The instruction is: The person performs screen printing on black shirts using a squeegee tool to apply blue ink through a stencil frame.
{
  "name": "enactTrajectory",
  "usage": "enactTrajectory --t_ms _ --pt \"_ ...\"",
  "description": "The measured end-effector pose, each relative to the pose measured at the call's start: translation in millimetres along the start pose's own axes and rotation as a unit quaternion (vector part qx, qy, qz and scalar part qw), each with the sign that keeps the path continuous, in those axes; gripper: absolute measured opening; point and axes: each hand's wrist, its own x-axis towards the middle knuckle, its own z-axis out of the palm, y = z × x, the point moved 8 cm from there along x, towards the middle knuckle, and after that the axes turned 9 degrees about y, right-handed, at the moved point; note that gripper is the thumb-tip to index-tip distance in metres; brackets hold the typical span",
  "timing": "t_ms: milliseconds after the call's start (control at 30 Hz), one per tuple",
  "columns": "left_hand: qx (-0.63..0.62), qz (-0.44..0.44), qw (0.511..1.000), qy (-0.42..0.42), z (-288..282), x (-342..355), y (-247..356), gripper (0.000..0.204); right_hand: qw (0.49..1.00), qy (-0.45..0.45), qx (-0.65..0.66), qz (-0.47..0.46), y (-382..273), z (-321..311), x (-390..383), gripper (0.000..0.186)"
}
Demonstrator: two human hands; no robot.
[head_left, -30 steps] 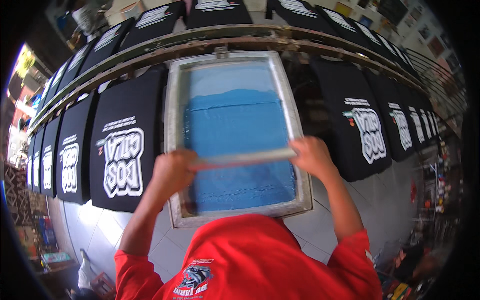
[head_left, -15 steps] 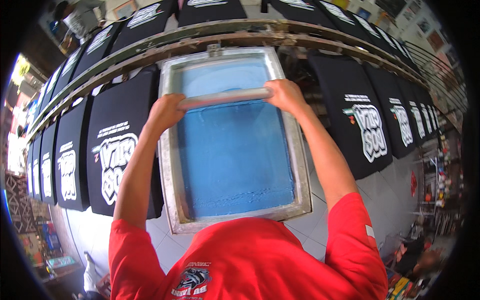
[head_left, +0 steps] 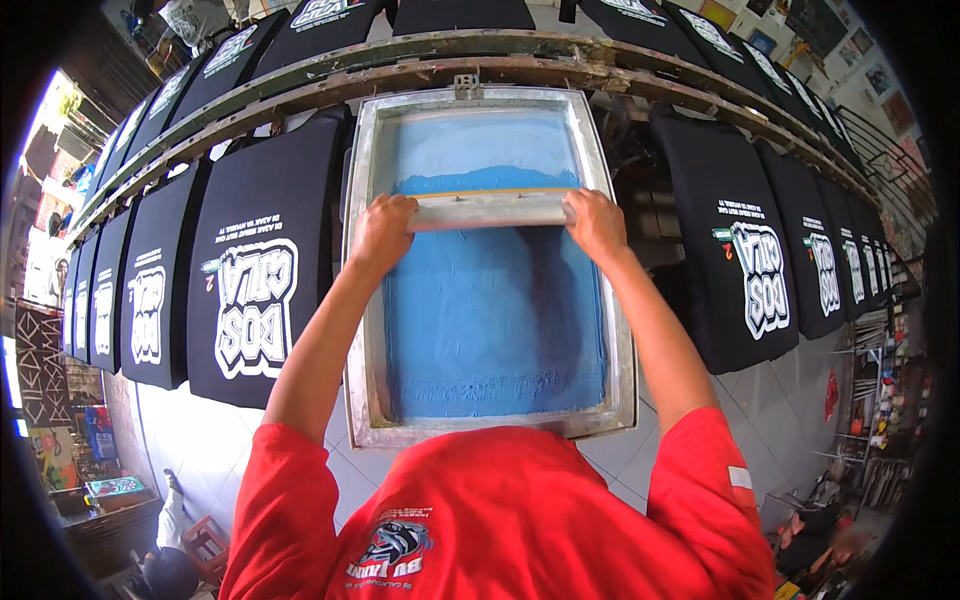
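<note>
A metal-framed printing screen (head_left: pixel 362 330) with blue mesh lies in front of me, its far edge at a hinge on the rail. Across the upper part of the mesh sits a wide squeegee (head_left: pixel 490 209), its long pale handle crosswise and an orange edge along its far side. My left hand (head_left: pixel 385 232) is closed round the squeegee's left end. Round the right end my right hand (head_left: pixel 598 224) is closed in the same way. A ridge of blue ink (head_left: pixel 490 179) lies just beyond the squeegee. What lies under the screen is hidden.
Black shirts with white prints stretch along both sides, such as one at left (head_left: pixel 245 260) and one at right (head_left: pixel 740 240). Long rails (head_left: pixel 330 85) run behind the screen, with more shirts beyond. A person (head_left: pixel 170 560) is at the lower left, another at the lower right.
The squeegee has tilted, so its orange edge now shows on the far side. Both hands still hold its ends. The whole view has shifted, with the screen farther right in the picture.
</note>
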Motion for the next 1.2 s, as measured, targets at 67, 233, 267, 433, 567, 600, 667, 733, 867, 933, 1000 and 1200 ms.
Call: enactTrajectory --t_ms 67,233,267,433,567,600,667,733,867,933,1000,1200 --pt "0.011 -0.028 0.997 -0.068 -16 9 -4 0.033 0.995 -0.099 -0.004 0.023 -2 -11 17 0.028" --pt "-0.102 0.026 0.986 -0.133 -68 -30 28 0.028 0.973 -0.219 0.077 0.016 -41 -82 -8 0.031" --pt "-0.105 0.018 0.983 -0.149 -79 -44 41 0.028 0.970 -0.227 0.080 0.027 -45 -95 -24 0.031" --pt "-0.109 0.021 0.971 -0.212 -80 -136 72 0.029 0.958 -0.270 0.085 0.048 -79 -122 -110 0.027" --pt "-0.131 -0.036 0.961 -0.241 -78 -187 93 0.023 0.963 -0.260 0.056 0.052 -91 -121 -171 0.026" --pt "-0.121 -0.034 0.967 -0.220 -77 -194 95 0.023 0.960 -0.266 0.054 0.065 -93 -118 -181 0.026" --pt "-0.104 -0.034 0.978 -0.179 -73 -205 94 0.022 0.972 -0.222 0.050 0.060 -97 -120 -188 0.019" --pt "-0.104 -0.015 0.985 -0.137 -74 -209 97 0.023 0.981 -0.184 0.026 0.046 -97 -119 -193 0.016" --pt "-0.084 0.018 0.996 -0.036 -72 -215 99 0.029 0.997 -0.081 0.009 0.010 -96 -122 -193 0.022" --pt "-0.083 0.027 0.996 0.005 -82 -212 104 0.031 1.000 -0.011 -0.001 -0.004 -100 -137 -198 0.026" --pt "-0.091 0.025 0.995 0.033 -100 -222 113 0.032 1.000 -0.019 -0.010 0.008 -105 -147 -206 0.027" --pt "-0.123 0.076 0.989 -0.015 -95 -263 124 0.035 0.994 -0.109 -0.006 0.032 -120 -145 -255 0.025"
